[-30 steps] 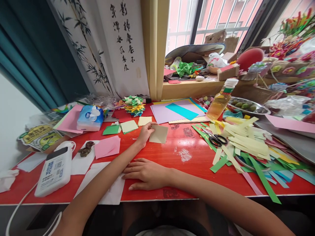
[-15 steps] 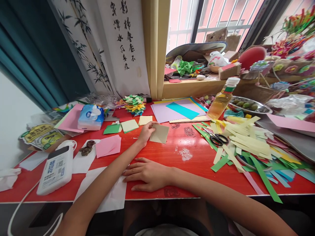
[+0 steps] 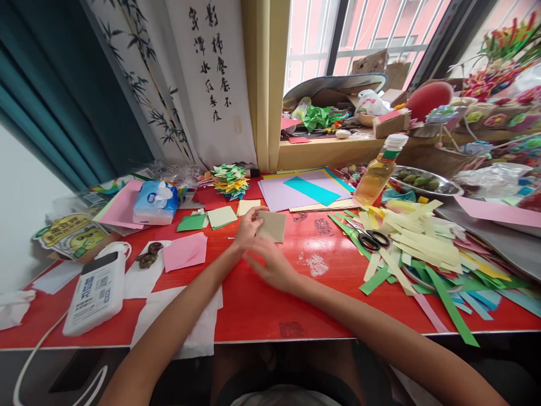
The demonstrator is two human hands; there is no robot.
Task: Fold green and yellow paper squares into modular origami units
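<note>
My left hand (image 3: 246, 228) pinches the left edge of a small beige paper square (image 3: 273, 225), lifted a little off the red table (image 3: 338, 282). My right hand (image 3: 270, 262) hovers just below that square, blurred, with its fingers loose and nothing in them. Small green and yellow paper squares (image 3: 222, 217) lie just left of my left hand. A pink sheet (image 3: 185, 252) rests further left.
Scissors (image 3: 372, 239) lie among several cut paper strips (image 3: 422, 248) at the right. A bottle (image 3: 380, 172), purple and teal sheets (image 3: 304, 192), a pile of folded paper pieces (image 3: 230, 180), a tissue pack (image 3: 155, 202) and a white device (image 3: 96, 293) stand around.
My right hand has lifted off the white sheet near the front edge and moved forward to just below the beige square. My left hand still holds the square, now tilted up slightly.
</note>
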